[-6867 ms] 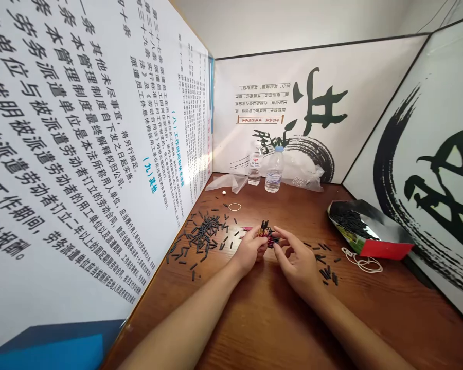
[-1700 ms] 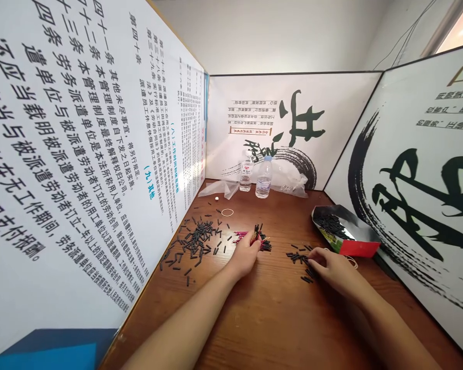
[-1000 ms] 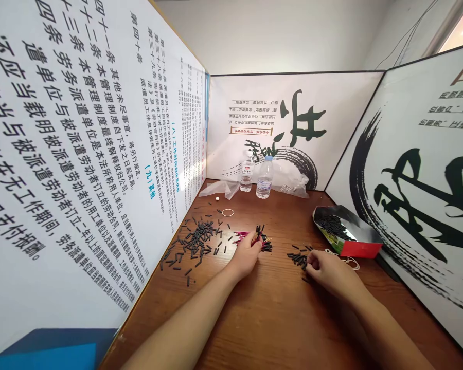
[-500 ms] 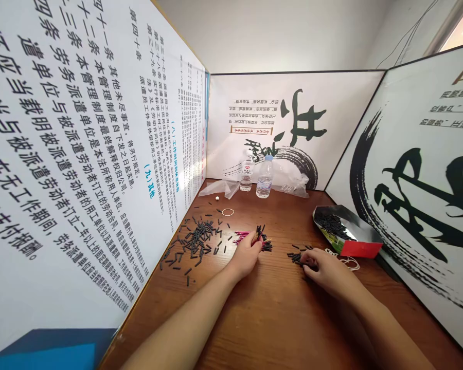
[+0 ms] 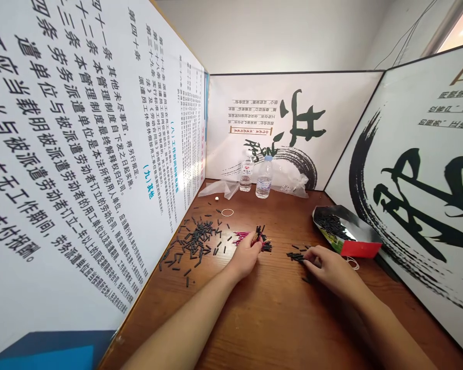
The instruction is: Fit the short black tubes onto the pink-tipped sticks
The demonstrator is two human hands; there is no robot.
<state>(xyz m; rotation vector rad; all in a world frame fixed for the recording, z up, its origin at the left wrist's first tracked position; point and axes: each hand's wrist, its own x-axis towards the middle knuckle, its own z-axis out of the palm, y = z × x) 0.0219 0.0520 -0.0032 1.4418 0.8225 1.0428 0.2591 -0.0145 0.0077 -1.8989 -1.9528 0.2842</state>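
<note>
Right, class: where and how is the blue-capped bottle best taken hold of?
Probably round the middle of the blue-capped bottle, from the near side: its body is upright and roundish, with nothing directly before it, while the other bottle stands close on its left and a clear bag lies to its right.

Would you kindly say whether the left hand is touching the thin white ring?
Apart: the head view shows table between the left hand and the thin white ring beyond it.

Table (image 5: 250,308) before me: brown wood, visible grain, soft sheen. Two bottles (image 5: 264,180), clear smooth plastic; bag (image 5: 293,185) beside them thin, crinkled, see-through. Open packet (image 5: 351,218) shiny, silvery inside; short black sticks (image 5: 200,236) matt.
</note>
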